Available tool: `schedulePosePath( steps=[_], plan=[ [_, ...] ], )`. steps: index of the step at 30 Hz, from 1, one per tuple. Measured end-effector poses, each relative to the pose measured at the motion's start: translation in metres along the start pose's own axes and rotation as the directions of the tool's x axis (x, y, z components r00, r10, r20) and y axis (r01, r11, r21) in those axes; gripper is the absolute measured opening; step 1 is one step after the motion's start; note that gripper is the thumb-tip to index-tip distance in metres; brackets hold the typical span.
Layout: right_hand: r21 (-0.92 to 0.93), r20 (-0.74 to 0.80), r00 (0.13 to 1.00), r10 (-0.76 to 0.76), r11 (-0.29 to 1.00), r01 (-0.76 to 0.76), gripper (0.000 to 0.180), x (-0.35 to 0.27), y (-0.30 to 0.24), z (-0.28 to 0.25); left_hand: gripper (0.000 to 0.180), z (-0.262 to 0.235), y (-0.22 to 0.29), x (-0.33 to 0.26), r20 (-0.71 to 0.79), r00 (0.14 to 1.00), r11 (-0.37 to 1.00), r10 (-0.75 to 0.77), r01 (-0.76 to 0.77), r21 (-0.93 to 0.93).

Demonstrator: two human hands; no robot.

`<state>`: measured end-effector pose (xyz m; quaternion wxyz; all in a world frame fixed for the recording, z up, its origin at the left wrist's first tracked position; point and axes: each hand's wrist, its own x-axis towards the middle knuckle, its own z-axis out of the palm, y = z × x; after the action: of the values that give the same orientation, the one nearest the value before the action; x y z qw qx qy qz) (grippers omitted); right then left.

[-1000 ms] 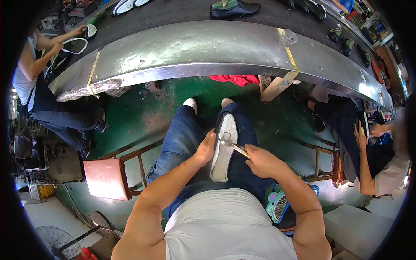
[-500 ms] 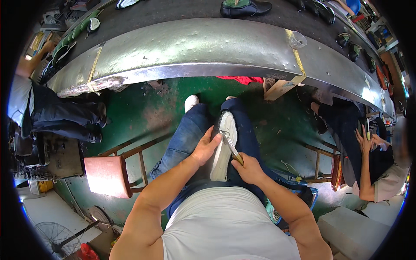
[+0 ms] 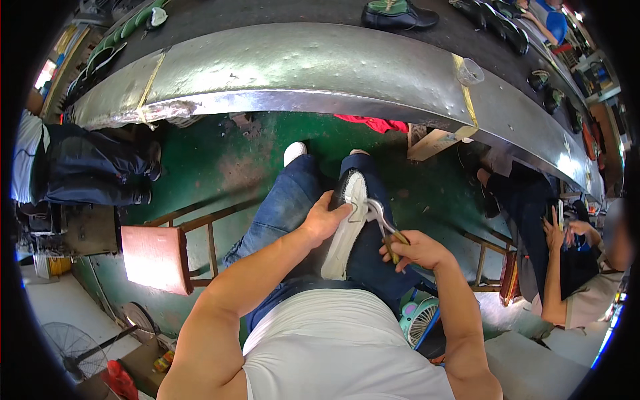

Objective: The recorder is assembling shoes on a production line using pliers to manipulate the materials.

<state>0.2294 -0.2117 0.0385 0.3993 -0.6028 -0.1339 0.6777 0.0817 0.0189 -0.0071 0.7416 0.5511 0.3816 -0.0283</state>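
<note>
A shoe (image 3: pixel 341 245) lies sole up along my lap, its toe pointing away from me, with a whitish bottom and a dark edge at the toe. My left hand (image 3: pixel 325 219) grips it from the left, thumb on the bottom and fingers round the side. In my right hand (image 3: pixel 420 251) is a pair of pincers (image 3: pixel 383 225) with yellowish handles, the handles somewhat apart. The metal head of the pincers is at the right edge of the shoe near the forefoot; whether the jaws grip anything is too small to tell.
Ahead runs a metal-edged bench (image 3: pixel 280 63) with a dark top bearing a black-and-green shoe (image 3: pixel 400 15) and a clear cup (image 3: pixel 471 72). A stool (image 3: pixel 155 259) stands left, a small fan (image 3: pixel 420 321) right of my hip. People are at both sides; a larger fan (image 3: pixel 73 350) is lower left.
My right hand and the pincers have moved right, from over the shoe's bottom to its right edge, and the handles have spread. My left hand still holds the shoe; the view has shifted slightly.
</note>
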Motion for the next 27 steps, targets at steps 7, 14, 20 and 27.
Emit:
schedulePosePath(
  steps=[7, 14, 20, 27],
  plan=[
    [-0.829, -0.191, 0.868, -0.459, 0.548, 0.108, 0.033, 0.037, -0.032, 0.023, 0.078, 0.013, 0.024, -0.011, -0.038, 0.998, 0.931, -0.057, 0.066, 0.359],
    [-0.572, -0.135, 0.979, -0.150, 0.819, 0.047, 0.027, -0.020, -0.014, 0.027, 0.093, -0.012, -0.003, 0.011, 0.129, 0.978, 0.971, -0.162, 0.135, 0.199],
    [-0.877, -0.017, 0.886, -0.464, 0.433, 0.209, 0.040, -0.014, 0.012, 0.057, 0.097, -0.013, 0.008, 0.011, 0.199, 0.960, 0.978, -0.198, 0.181, 0.103],
    [-0.868, -0.233, 0.849, -0.474, 0.494, 0.038, 0.039, -0.039, 0.033, 0.059, 0.087, 0.008, 0.012, 0.020, 0.226, 0.974, 0.927, 0.006, -0.090, 0.363]
  ],
)
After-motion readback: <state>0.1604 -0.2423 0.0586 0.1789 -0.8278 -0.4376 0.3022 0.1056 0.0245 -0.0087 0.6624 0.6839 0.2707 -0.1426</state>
